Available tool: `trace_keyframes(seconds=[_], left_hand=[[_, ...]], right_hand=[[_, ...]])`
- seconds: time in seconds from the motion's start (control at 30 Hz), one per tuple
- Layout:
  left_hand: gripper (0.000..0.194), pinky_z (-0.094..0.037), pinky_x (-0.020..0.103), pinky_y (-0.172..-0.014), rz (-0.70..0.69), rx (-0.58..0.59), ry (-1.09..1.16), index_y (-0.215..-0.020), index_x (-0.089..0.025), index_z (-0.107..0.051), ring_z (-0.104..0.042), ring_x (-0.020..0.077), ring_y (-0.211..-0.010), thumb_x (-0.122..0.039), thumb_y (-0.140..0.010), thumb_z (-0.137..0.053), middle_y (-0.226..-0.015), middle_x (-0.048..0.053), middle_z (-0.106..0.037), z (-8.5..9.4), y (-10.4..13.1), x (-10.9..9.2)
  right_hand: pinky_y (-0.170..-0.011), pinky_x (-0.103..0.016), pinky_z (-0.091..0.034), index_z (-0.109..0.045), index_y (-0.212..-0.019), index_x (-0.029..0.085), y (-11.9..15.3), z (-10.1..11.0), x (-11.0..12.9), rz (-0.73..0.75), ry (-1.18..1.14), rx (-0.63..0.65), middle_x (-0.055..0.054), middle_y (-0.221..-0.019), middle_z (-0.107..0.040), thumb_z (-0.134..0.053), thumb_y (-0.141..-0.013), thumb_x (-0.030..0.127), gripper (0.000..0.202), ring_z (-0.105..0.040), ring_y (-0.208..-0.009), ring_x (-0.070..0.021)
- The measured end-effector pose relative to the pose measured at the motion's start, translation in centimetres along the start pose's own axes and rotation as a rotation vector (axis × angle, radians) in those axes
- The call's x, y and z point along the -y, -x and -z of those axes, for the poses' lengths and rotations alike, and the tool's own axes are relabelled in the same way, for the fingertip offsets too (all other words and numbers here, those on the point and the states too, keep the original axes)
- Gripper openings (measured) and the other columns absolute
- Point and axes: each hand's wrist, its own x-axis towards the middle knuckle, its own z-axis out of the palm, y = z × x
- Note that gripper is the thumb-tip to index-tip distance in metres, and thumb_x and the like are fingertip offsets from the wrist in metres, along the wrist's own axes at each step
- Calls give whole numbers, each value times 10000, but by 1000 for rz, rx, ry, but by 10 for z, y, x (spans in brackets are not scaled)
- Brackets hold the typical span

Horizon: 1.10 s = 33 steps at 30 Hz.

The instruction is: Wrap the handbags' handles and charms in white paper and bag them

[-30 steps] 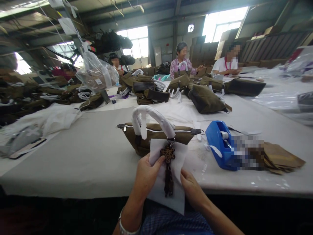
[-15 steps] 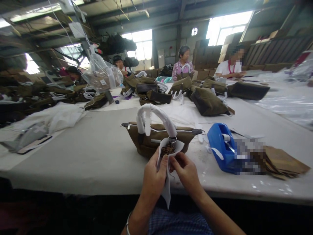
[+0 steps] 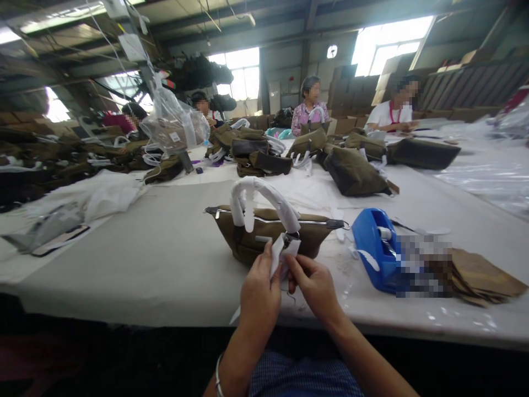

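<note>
Left hand (image 3: 259,295) and right hand (image 3: 314,286) pinch white wrapping paper (image 3: 282,249) shut | olive handbag (image 3: 268,237) behind | blue tape dispenser (image 3: 374,248) right

An olive-brown handbag (image 3: 264,237) stands upright on the pale table, near its front edge, its zip closed along the top. Its arched handles (image 3: 264,201) are wrapped in white foam and stand up above the zip. A white sheet (image 3: 281,251) is folded around something hanging from the handle ring at the front of the bag, hiding it; the sheet's lower end trails down between the two hands.
</note>
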Motion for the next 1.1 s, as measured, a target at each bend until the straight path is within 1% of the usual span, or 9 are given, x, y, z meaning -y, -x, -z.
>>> trace_keyframes(seconds=[0.13, 0.2, 0.4, 0.5, 0.67, 0.83, 0.97, 1.03, 1.1], left_hand=[[546, -538, 437, -1010, -15, -174, -186, -1537, -139, -425, -641, 309, -1187, -209, -997, -463, -1340, 175, -631, -19, 7, 0], [552, -541, 431, -1003, -61, -241, -235, -1532, -158, -433, -645, 296, -1167, -161, -982, -476, -1305, 163, -643, -24, 8, 4], [660, -560, 383, -975, -129, -192, -305, -1551, -211, -399, -664, 259, -1108, -75, -921, -542, -1258, 117, -669, -17, 9, 9], [621, -560, 410, -977, -123, -207, -341, -1540, -176, -413, -650, 279, -1143, -88, -935, -525, -1311, 140, -648, -18, 10, 3], [516, -512, 462, -1047, -149, -261, -420, -1519, -143, -440, -576, 314, -1277, -189, -1006, -469, -1457, 186, -551, -25, 12, -2], [557, -430, 499, -1135, -189, -176, -403, -1563, -135, -362, -455, 318, -1417, -223, -1016, -421, -1585, 180, -424, -18, 14, -4], [676, -388, 581, -1150, -150, -114, -366, -1586, -114, -311, -380, 373, -1466, -190, -944, -511, -1657, 201, -270, -14, 20, -9], [775, -335, 607, -1181, -123, -58, -254, -1594, -124, -298, -315, 388, -1502, -158, -874, -582, -1675, 191, -217, -10, 23, -11], [812, -275, 577, -1227, -78, 36, -23, -1589, -170, -329, -241, 366, -1539, -173, -837, -634, -1680, 151, -227, -2, 24, -12]], right_hand=[[-530, -222, -449, -696, -713, 154, 4, -16, -4, 38, 20, -122, -22, -591, -648, -628, -883, 543, 430, -581, -547, -139], [-575, -226, -479, -724, -742, 150, 5, -16, -6, 51, 15, -125, -42, -688, -701, -646, -866, 533, 410, -620, -621, -158], [-520, -245, -482, -645, -646, 158, 3, -3, -5, -5, -62, 69, -44, -545, -640, -543, -932, 618, 550, -610, -491, -162], [-482, -225, -431, -606, -590, 164, 2, -6, -5, 24, -13, -20, -23, -490, -591, -551, -935, 583, 545, -560, -447, -136], [-526, -222, -407, -693, -651, 149, 1, -12, -2, 205, 194, -124, -30, -594, -659, -548, -941, 460, 449, -573, -542, -137], [-543, -229, -414, -635, -622, 150, 5, -10, 5, 308, 237, -90, -33, -588, -634, -462, -995, 466, 519, -551, -535, -131], [-534, -236, -401, -615, -613, 162, 7, -9, 9, 312, 248, 17, -30, -587, -620, -475, -994, 479, 514, -545, -536, -133], [-541, -237, -412, -647, -651, 164, 6, -6, 10, 253, 237, 30, -27, -600, -636, -512, -984, 478, 477, -561, -543, -137], [-535, -242, -407, -625, -615, 173, 4, -1, 12, 218, 240, 5, -18, -563, -612, -511, -986, 483, 496, -548, -515, -134]])
